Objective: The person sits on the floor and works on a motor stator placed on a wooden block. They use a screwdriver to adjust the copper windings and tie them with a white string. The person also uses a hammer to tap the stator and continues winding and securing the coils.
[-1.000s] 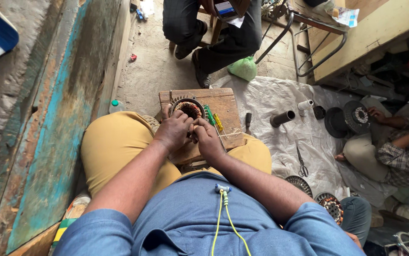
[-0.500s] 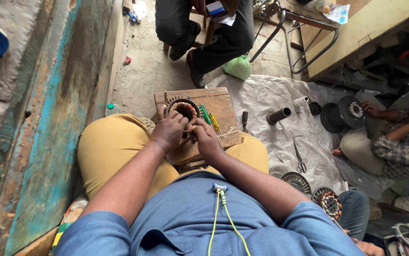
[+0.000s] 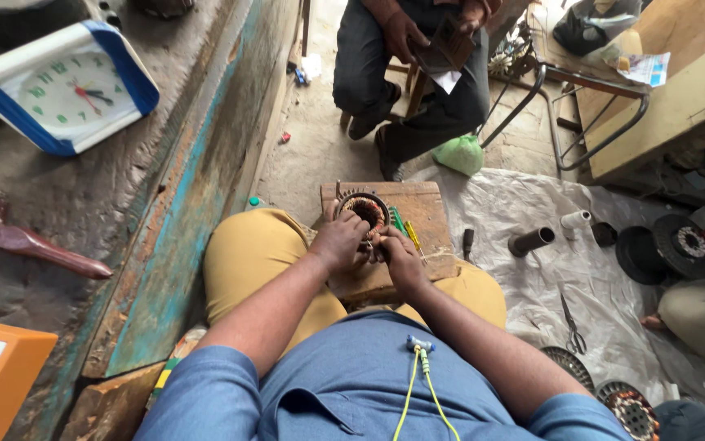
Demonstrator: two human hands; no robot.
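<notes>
Motor stator (image 3: 364,211) w/ copper windings, on wooden board (image 3: 426,214) resting across lap. Left hand (image 3: 338,242) closed on stator's near rim, fingers curled. Right hand (image 3: 400,255) just beside it, fingertips pinched at windings on stator's near edge; what's pinched too small to tell. Green and yellow screwdrivers (image 3: 406,229) on board, right of stator. Scissors (image 3: 571,325) and dark pipe piece (image 3: 531,242) on plastic sheet (image 3: 524,196), well apart.

Stator (image 3: 364,210) on board (image 3: 430,214), screwdrivers (image 3: 405,229) right.
</notes>
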